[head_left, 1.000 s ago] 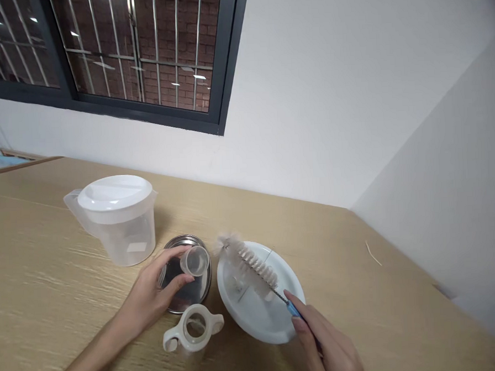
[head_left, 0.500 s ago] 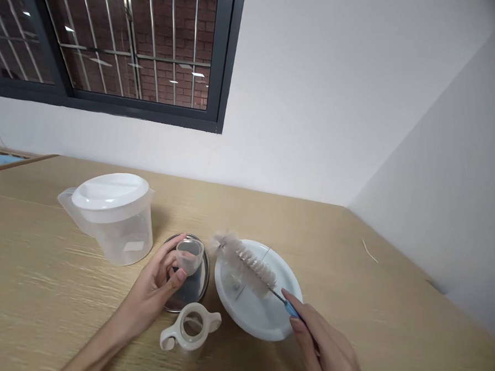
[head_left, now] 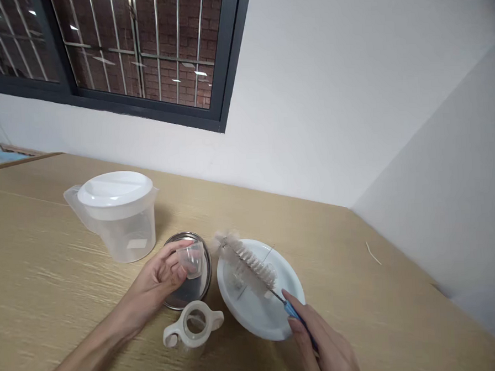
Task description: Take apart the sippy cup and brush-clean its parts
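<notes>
- Clear plastic cup (head_left: 193, 261), lower centre of the frame, grasped by the left hand (head_left: 161, 273) over a round metal dish (head_left: 187, 294).
- Blue-handled bottle brush (head_left: 251, 265), right of the cup, gripped in the right hand (head_left: 324, 336) above a pale plate (head_left: 255, 324).
- White two-handled bottle (head_left: 197, 341), bottom centre, and lidded plastic pitcher (head_left: 123, 222), centre left, on the wooden surface (head_left: 326, 253).

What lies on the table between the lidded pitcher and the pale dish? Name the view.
A round metal tray lies between the pitcher and the pale dish, partly hidden by the left hand and its clear cup; the head view shows this.
</notes>
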A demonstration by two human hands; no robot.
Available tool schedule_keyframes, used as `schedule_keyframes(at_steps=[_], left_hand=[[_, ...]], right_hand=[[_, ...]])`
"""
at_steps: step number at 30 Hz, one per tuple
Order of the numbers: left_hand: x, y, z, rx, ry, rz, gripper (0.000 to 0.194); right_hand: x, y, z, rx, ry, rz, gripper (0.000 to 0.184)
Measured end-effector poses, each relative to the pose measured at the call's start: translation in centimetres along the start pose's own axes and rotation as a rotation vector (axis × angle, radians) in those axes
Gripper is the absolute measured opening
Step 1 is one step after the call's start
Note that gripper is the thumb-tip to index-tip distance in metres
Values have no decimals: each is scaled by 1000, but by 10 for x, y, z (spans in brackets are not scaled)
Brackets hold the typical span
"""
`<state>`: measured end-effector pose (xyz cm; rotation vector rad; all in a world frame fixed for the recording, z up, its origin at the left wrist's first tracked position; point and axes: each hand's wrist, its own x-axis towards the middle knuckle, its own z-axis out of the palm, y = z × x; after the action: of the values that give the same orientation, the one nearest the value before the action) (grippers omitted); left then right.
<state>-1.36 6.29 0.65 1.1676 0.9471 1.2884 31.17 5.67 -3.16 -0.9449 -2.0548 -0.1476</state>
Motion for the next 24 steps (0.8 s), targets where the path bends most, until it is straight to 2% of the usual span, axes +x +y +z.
schedule_keyframes(at_steps=[4, 10, 14, 19, 24], left_hand=[[-1, 3, 2, -132, 12, -50, 54], [1, 2, 2, -93, -46, -75, 53], [1, 0, 0, -90, -80, -79, 55], [2, 0, -1, -103, -69, -87, 65], [3, -3, -2, -142, -82, -65, 62]], right_hand=[[-3, 4, -4, -44, -1, -19, 35], [-3, -4, -6, -25, -94, -59, 38], [4, 1, -1, -27, -54, -32, 35], [1, 4, -3, -24, 16, -1, 33], [-3, -5, -4, -8, -72, -82, 37]])
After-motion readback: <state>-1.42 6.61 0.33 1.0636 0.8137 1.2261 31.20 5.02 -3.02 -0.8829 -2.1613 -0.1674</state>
